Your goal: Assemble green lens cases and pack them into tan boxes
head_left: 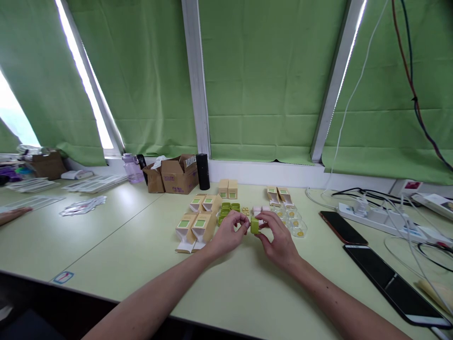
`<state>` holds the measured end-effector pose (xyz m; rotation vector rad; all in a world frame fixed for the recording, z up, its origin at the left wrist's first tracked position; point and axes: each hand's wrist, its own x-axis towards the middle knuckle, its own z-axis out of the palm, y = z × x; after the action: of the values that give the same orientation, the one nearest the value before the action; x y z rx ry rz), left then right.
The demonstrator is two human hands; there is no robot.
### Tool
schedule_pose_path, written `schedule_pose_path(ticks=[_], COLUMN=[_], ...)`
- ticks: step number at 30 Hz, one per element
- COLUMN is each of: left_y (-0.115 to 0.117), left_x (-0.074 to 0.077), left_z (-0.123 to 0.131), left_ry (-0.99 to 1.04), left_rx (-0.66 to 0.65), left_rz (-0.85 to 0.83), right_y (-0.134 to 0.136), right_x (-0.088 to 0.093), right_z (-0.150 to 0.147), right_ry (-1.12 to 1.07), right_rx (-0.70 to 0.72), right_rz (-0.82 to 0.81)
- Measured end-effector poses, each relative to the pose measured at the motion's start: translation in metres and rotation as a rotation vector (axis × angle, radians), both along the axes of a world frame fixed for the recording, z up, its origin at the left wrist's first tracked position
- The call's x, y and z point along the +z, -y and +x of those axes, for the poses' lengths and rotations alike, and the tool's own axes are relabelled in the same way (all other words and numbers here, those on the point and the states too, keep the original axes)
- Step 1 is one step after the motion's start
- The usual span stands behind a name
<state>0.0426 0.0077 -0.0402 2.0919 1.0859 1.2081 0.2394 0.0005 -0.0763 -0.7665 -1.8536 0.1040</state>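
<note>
My right hand (278, 238) grips a small green square case (254, 225) between thumb and fingers, just above the table. At its left side my left hand (231, 231) is closed in a pinch; whatever sits between those fingertips is too small to make out. Behind my left hand stand several green square cases (225, 206). Small yellowish pieces (245, 211) lie beyond the hands. To the right rest clear round-celled trays (299, 227) with yellow pieces inside, and pale pink-white items (261, 208) beside them. Open cardboard boxes (203, 226) with green labels lie left of my left hand.
Two closed small boxes (227, 189) and two open ones (279, 196) stand farther back. A phone (342, 226), a tablet (392, 281) and a power strip (382, 219) with cables occupy the right. Brown cartons (180, 174) and a black cylinder (203, 171) stand behind. Another person's hand (16, 215) rests far left.
</note>
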Motion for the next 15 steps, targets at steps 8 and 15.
schedule_pose_path(ticks=[8, 15], left_y=[-0.0035, -0.0013], left_x=[-0.0037, -0.0002], left_z=[-0.0013, -0.0009], left_ry=[0.0, -0.014], left_rx=[0.021, 0.041], left_rz=[-0.008, -0.016], right_y=[-0.0008, -0.0012], right_x=[-0.0009, -0.0004], right_z=[0.0015, 0.002], right_ry=[-0.003, -0.009], right_rx=[-0.001, 0.005], right_rz=[-0.011, -0.016])
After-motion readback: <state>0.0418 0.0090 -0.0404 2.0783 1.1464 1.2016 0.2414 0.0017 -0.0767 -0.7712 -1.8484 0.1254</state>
